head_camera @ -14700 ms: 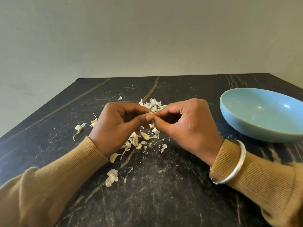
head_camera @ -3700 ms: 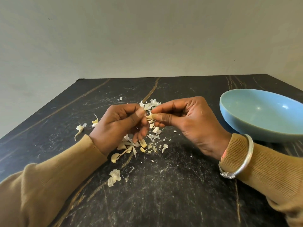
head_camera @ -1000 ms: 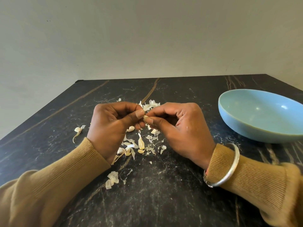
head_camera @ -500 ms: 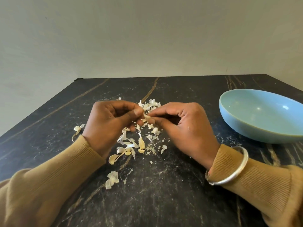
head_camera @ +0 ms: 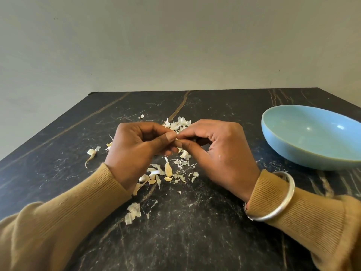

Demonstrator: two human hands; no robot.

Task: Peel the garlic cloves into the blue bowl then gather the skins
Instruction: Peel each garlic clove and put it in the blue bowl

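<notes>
At the middle left of the frame we see one curled skin (head_camera: pixel 90 154) lying alone on the dark table (head_camera: pixel 195 231). Right of it, the left hand (head_camera: pixel 134 151) curls finger and thumb onto a garlic clove (head_camera: pixel 177 139), which is mostly hidden at frame centre. Loose skins (head_camera: pixel 160 173) lie scattered beneath and behind both hands. The right hand (head_camera: pixel 220 153) pinches the same clove, with a silver bangle (head_camera: pixel 277 200) over its sleeve. The blue bowl (head_camera: pixel 312 141) sits at far right, apart from the hands.

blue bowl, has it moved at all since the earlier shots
No. The blue bowl stays put, just below the brown veins on the right of the table.
</notes>
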